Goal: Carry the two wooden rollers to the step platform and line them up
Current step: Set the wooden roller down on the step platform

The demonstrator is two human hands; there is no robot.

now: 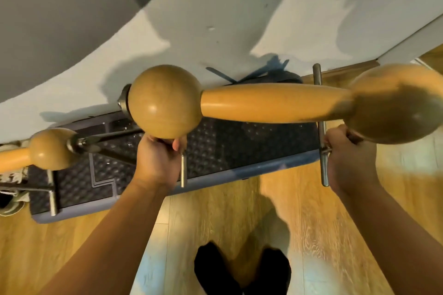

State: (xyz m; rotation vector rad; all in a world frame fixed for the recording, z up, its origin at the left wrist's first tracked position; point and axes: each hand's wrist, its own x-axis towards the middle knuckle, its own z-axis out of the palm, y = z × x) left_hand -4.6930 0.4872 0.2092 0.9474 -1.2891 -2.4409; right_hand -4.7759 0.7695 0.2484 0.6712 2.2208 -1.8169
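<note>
Held roller (275, 103): glossy honey-coloured wood, ball at each end, tapered shaft between, metal cross-handles at both ends, lying level and crosswise just above both grips. Second roller (45, 149): same make, only its right ball and part of the shaft visible, resting left of the grips on the dark studded step platform (239, 146), which lies below and beyond them.
</note>
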